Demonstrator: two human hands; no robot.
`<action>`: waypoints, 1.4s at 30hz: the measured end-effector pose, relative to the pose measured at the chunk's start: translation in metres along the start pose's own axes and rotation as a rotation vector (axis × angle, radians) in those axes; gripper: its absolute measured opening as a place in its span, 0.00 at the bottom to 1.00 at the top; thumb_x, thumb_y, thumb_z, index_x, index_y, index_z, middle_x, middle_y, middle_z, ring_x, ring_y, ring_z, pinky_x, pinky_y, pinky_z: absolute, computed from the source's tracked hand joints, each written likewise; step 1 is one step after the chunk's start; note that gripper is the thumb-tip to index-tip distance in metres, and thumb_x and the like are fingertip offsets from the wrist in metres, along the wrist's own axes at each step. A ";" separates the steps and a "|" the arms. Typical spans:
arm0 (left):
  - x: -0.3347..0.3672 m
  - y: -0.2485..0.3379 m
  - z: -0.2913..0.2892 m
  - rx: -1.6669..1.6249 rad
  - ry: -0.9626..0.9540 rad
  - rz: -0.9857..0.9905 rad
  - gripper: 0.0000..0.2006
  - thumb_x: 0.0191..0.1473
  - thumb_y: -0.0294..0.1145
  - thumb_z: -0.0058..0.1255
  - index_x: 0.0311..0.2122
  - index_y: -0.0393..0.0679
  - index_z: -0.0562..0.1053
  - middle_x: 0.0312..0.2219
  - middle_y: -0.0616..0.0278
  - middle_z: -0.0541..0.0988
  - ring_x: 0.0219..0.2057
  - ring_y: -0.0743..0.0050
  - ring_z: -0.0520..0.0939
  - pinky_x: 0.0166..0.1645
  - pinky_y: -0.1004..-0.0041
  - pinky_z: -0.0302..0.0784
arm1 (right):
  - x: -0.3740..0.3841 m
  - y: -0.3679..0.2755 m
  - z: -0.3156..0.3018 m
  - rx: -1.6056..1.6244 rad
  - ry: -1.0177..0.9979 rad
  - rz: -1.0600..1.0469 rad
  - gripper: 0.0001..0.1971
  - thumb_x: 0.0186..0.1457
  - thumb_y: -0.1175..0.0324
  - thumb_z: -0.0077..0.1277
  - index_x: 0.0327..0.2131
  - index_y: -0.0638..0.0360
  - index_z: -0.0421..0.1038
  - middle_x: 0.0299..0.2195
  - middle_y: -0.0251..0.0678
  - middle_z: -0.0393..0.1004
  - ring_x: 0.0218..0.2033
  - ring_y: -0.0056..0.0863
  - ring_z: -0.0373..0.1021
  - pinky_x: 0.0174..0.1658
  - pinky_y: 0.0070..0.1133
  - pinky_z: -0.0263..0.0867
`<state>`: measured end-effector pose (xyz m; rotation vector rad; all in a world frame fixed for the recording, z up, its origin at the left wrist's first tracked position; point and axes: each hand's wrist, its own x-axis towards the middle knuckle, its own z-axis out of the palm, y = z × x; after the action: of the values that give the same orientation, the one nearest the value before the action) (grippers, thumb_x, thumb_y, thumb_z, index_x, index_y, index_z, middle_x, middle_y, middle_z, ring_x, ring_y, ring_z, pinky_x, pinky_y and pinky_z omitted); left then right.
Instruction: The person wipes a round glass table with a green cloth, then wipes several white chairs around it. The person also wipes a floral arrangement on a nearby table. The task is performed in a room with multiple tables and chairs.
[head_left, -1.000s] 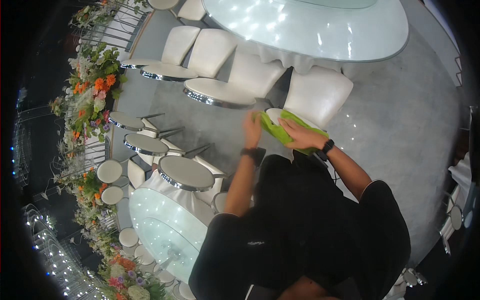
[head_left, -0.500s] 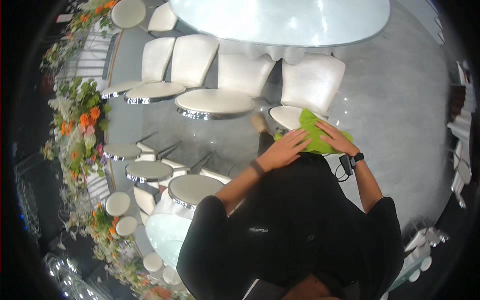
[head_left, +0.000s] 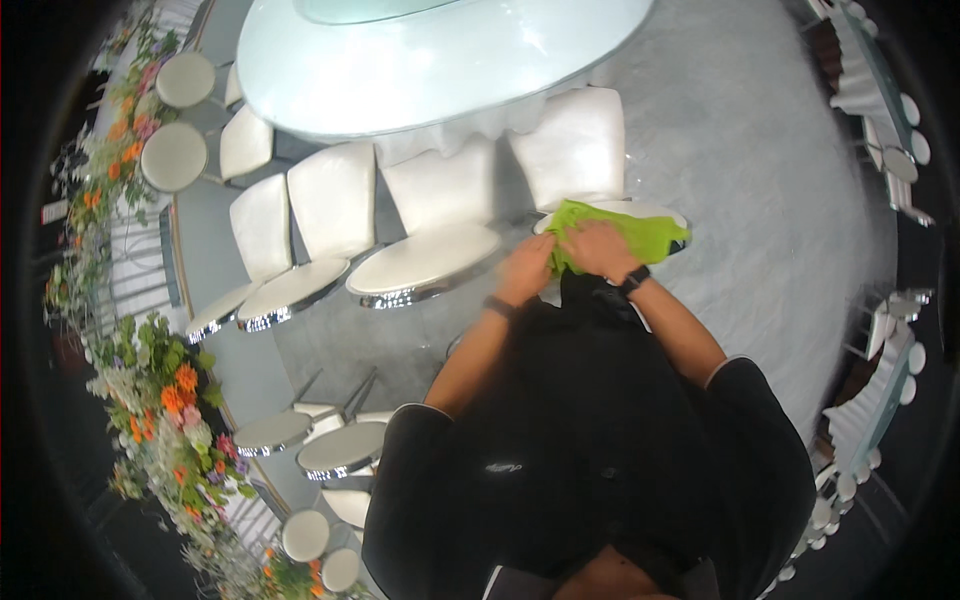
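A bright green cloth (head_left: pixel 645 238) lies draped over the rounded, chrome-rimmed part of a white chair (head_left: pixel 570 150) in front of me. My right hand (head_left: pixel 598 248) is on top of the cloth, its fingers curled into the fabric. At the cloth's left edge, my left hand (head_left: pixel 525 268) is closed on a bunched fold; motion blurs it a little. The two hands are close together. Part of the chair's rounded rim shows beyond the cloth, and the rest of it is covered.
More white chairs (head_left: pixel 425 265) stand in a row to the left, along a large pale glass-topped table (head_left: pixel 420 80) with a white skirt. Chairs (head_left: pixel 340 450) also stand at lower left, beside a flower arrangement (head_left: pixel 175 400). Grey floor (head_left: pixel 740 200) extends to the right, with tables beyond.
My view has turned and shifted. My hands have gone from lying spread on the cloth to curled on it, closer together. The cloth now stretches farther right across the chair.
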<state>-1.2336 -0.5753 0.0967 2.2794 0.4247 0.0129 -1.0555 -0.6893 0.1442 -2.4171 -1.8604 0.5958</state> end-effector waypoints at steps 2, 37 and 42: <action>-0.003 -0.008 -0.006 -0.042 -0.064 -0.006 0.31 0.53 0.30 0.58 0.64 0.37 0.67 0.60 0.42 0.74 0.60 0.36 0.74 0.65 0.50 0.69 | 0.008 -0.020 0.011 -0.136 -0.082 -0.004 0.21 0.66 0.50 0.47 0.51 0.54 0.77 0.44 0.46 0.81 0.46 0.47 0.77 0.51 0.43 0.69; -0.046 0.088 -0.078 0.215 0.270 0.254 0.11 0.50 0.27 0.54 0.39 0.42 0.83 0.33 0.64 0.81 0.44 0.61 0.79 0.47 0.65 0.79 | -0.048 0.005 -0.021 0.783 0.366 -0.069 0.09 0.58 0.73 0.62 0.42 0.63 0.79 0.40 0.44 0.80 0.44 0.44 0.75 0.49 0.32 0.70; -0.122 0.025 -0.142 0.296 0.314 0.144 0.07 0.50 0.26 0.53 0.35 0.43 0.80 0.35 0.63 0.80 0.44 0.60 0.78 0.49 0.64 0.79 | 0.025 -0.094 0.003 0.859 0.076 -0.227 0.15 0.63 0.68 0.58 0.52 0.60 0.78 0.48 0.46 0.80 0.52 0.44 0.73 0.56 0.32 0.68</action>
<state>-1.3615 -0.5259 0.2268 2.6056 0.4458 0.4098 -1.1378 -0.6400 0.1585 -1.6229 -1.3910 0.9987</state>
